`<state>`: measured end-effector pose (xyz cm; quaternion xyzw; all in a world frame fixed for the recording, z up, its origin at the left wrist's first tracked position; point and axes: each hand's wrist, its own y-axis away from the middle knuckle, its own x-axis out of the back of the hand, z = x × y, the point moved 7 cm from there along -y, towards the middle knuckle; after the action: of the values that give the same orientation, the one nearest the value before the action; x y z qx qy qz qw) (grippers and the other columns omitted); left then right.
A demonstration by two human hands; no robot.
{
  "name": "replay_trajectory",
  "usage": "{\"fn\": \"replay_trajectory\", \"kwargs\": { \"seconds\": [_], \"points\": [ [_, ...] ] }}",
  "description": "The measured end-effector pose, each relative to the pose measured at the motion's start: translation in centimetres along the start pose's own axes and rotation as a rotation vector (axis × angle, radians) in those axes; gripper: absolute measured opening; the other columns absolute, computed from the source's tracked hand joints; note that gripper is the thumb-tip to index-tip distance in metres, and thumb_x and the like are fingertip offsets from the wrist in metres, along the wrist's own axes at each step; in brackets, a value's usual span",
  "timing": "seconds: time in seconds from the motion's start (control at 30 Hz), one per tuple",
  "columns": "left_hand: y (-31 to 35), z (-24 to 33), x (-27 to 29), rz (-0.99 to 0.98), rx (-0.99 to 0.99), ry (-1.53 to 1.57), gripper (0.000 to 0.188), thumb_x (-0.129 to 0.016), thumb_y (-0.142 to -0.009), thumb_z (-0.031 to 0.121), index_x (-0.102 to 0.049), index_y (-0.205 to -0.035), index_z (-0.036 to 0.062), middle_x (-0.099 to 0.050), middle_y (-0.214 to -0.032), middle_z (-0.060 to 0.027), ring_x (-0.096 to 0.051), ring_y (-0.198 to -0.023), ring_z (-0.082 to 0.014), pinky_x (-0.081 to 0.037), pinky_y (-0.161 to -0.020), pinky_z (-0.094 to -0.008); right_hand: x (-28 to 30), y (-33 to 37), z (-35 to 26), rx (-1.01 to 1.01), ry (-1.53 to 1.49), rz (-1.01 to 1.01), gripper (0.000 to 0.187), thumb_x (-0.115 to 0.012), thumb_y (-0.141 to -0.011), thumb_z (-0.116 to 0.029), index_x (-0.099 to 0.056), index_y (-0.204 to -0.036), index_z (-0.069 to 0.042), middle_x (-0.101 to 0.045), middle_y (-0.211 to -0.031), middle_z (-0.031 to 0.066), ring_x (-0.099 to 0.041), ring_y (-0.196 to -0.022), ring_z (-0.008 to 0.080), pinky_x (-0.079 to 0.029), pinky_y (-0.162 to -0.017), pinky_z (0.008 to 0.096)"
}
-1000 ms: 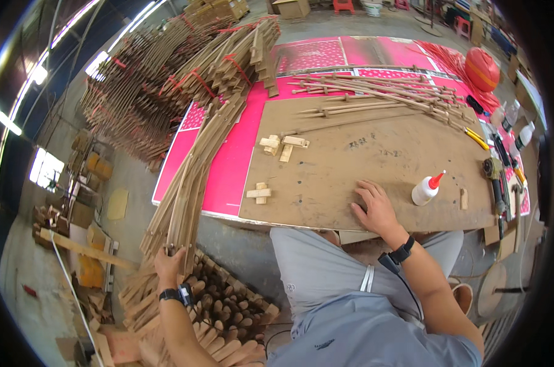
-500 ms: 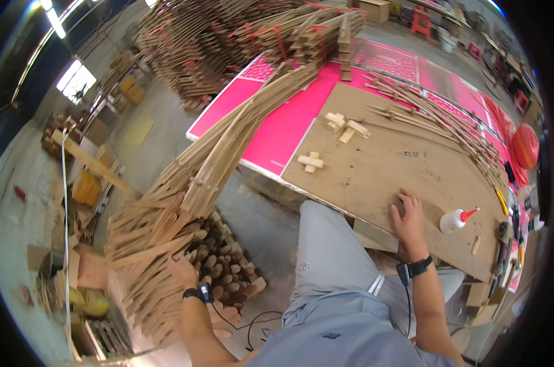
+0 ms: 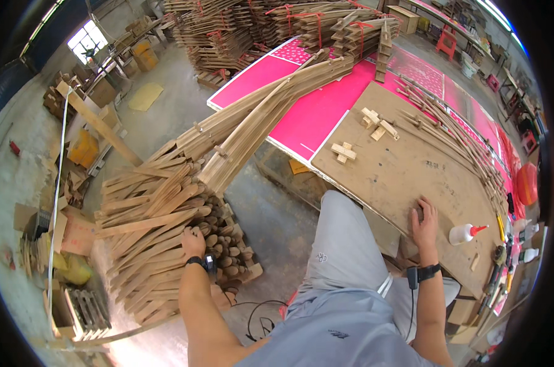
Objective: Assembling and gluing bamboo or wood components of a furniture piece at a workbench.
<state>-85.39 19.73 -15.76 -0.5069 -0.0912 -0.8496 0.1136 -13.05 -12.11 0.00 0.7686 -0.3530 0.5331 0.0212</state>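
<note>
My left hand (image 3: pixel 193 241) is on the pile of wooden slats (image 3: pixel 148 244) at the lower left, with its fingers curled among the rounded slat ends. Whether a slat is between the fingers cannot be made out. My right hand (image 3: pixel 423 223) rests on the brown board (image 3: pixel 390 202) near its front edge, fingers apart and holding nothing. To its right stands a white squeeze bottle (image 3: pixel 460 234) with a red nozzle. Small crossed wooden pieces (image 3: pixel 344 153) lie farther back on the board.
Long slatted wooden strips (image 3: pixel 252 140) bridge from the pile to the pink-covered table (image 3: pixel 307 113). Thin wooden sticks (image 3: pixel 451 125) line the board's far right side. Hand tools (image 3: pixel 496 269) lie at the right edge. Tied wooden bundles (image 3: pixel 228 37) are stacked behind.
The view has shifted, so the table sits farther right and lower. My left hand has moved up the pile and its fingers have curled. My right hand still rests on the board.
</note>
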Motion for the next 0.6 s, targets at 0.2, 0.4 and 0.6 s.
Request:
{"fn": "replay_trajectory", "kwargs": {
  "seconds": [0.2,0.4,0.6],
  "points": [
    [-3.3,3.2,0.1,0.168,-0.174,-0.247,0.041,-0.070,-0.093,0.028,-0.066,-0.123,-0.0003,-0.066,-0.122,-0.0271,-0.060,-0.116,-0.0462,-0.050,-0.097,-0.0534,0.0,0.3,0.8,-0.008,0.042,-0.007,0.035,-0.065,-0.099,-0.016,-0.062,-0.131,-0.001,-0.061,-0.142,0.0205,-0.056,-0.131,0.0398,-0.044,-0.112,0.0453],
    [-6.3,7.0,-2.7,0.089,-0.390,-0.051,0.042,-0.069,-0.092,0.025,-0.064,-0.125,-0.0005,-0.065,-0.123,-0.0268,-0.061,-0.116,-0.0445,-0.051,-0.099,-0.0522,0.1,0.3,0.3,-0.039,0.063,-0.027,0.035,-0.065,-0.098,-0.012,-0.062,-0.131,-0.001,-0.060,-0.143,0.0212,-0.054,-0.134,0.0414,-0.042,-0.115,0.0471],
    [-11.4,8.8,-4.3,-0.050,-0.220,-0.185,0.064,-0.075,-0.086,0.023,-0.052,-0.141,-0.0002,-0.058,-0.138,-0.0262,-0.054,-0.130,-0.0440,-0.048,-0.106,-0.0497,0.0,0.4,0.7,-0.056,0.088,-0.039,0.036,-0.063,-0.098,-0.010,-0.061,-0.133,-0.002,-0.059,-0.144,0.0209,-0.054,-0.134,0.0406,-0.042,-0.115,0.0464]
  ]
}}
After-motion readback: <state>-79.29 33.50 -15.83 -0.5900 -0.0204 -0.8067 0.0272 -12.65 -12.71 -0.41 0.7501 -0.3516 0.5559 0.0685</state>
